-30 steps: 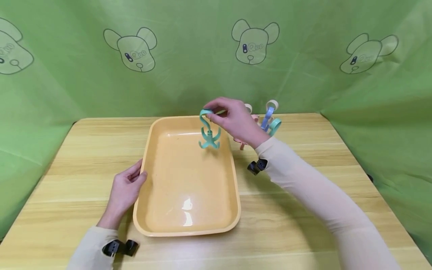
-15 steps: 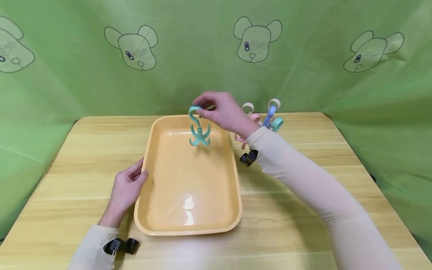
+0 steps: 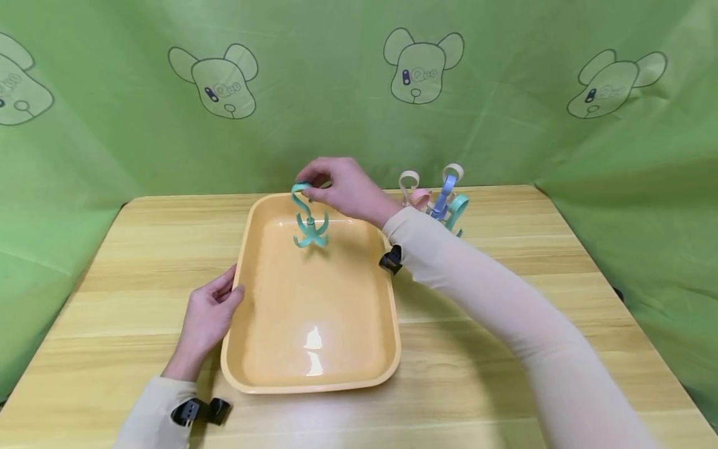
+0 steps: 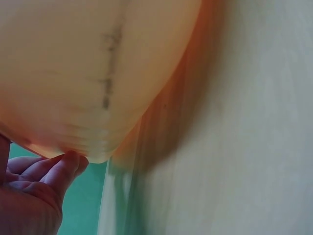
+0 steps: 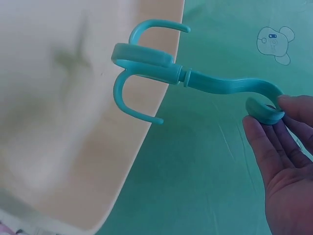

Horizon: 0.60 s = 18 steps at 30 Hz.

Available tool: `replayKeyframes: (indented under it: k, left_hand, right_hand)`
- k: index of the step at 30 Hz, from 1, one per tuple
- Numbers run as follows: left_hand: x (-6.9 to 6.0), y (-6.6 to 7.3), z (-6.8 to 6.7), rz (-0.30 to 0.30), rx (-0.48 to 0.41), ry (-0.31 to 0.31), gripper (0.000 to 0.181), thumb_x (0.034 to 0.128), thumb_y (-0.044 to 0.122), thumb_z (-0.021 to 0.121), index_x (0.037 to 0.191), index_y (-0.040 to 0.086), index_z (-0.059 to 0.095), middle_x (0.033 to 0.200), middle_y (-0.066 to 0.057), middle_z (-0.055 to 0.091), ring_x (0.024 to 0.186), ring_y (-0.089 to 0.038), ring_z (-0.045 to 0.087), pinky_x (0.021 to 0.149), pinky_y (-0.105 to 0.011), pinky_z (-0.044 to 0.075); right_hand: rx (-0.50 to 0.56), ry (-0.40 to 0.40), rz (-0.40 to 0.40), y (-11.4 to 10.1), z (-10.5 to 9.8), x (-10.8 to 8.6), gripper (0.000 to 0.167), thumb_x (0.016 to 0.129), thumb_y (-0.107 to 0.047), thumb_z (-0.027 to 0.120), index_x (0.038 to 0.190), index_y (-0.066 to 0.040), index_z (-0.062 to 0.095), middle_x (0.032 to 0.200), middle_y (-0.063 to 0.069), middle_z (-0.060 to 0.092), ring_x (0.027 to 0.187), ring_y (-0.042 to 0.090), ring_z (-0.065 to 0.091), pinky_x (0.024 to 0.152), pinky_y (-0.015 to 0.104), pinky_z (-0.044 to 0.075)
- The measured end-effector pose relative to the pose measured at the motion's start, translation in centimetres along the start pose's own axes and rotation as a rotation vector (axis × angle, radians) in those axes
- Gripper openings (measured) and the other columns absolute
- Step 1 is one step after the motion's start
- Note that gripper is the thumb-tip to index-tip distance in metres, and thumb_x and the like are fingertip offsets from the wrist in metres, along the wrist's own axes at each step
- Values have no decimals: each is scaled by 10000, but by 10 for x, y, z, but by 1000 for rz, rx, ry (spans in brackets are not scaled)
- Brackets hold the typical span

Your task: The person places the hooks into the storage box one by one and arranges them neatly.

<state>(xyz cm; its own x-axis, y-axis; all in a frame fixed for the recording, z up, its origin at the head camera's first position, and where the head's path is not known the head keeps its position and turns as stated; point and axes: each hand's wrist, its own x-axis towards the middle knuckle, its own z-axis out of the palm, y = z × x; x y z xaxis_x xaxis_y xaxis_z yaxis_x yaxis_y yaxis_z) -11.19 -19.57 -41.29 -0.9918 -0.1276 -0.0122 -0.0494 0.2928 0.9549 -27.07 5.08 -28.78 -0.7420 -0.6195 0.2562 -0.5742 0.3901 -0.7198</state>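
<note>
The right hand [image 3: 342, 187] pinches a teal multi-arm hook [image 3: 311, 232] by its curved top, and the hook hangs over the far part of the orange tray [image 3: 314, 280]. In the right wrist view, thumb and fingertips of the hand [image 5: 288, 156] meet at the curl of the teal hook [image 5: 151, 71], its prongs pointing away from the hand. The left hand [image 3: 209, 315] grips the tray's left rim, thumb on top. The left wrist view shows the fingers of that hand [image 4: 39, 191] at the edge of the tray [image 4: 73, 88].
Right of the tray stands a group of hooks: white [image 3: 408, 181], pink [image 3: 420, 199], blue [image 3: 443, 198] and teal [image 3: 457, 209], partly hidden by the right sleeve. The wooden table [image 3: 140, 262] meets a green curtain [image 3: 314, 93] at the back.
The right hand has moved left with the teal hook, which hangs nearer the tray's far left corner. The left hand and the tray have stayed in place.
</note>
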Motion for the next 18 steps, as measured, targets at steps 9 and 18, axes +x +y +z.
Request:
replayKeyframes:
  k: [9, 18]
  left_hand:
    - [1, -1, 0, 7, -6, 0, 461, 974, 81, 566, 1408, -43, 473, 1332, -229, 532, 1189, -272, 552, 851, -170, 490]
    - [1, -1, 0, 12, 14, 5, 460, 974, 86, 569, 1406, -41, 476, 1336, -226, 531, 1184, -275, 559, 846, -166, 491]
  right_hand:
    - [-29, -48, 39, 2, 13, 11, 204, 908, -65, 698, 1111, -43, 698, 983, 9, 651, 903, 120, 612, 823, 219, 491]
    - [0, -68, 85, 10, 23, 20, 196, 908, -47, 692, 1104, -38, 685, 968, 30, 652, 896, 135, 619, 820, 231, 493]
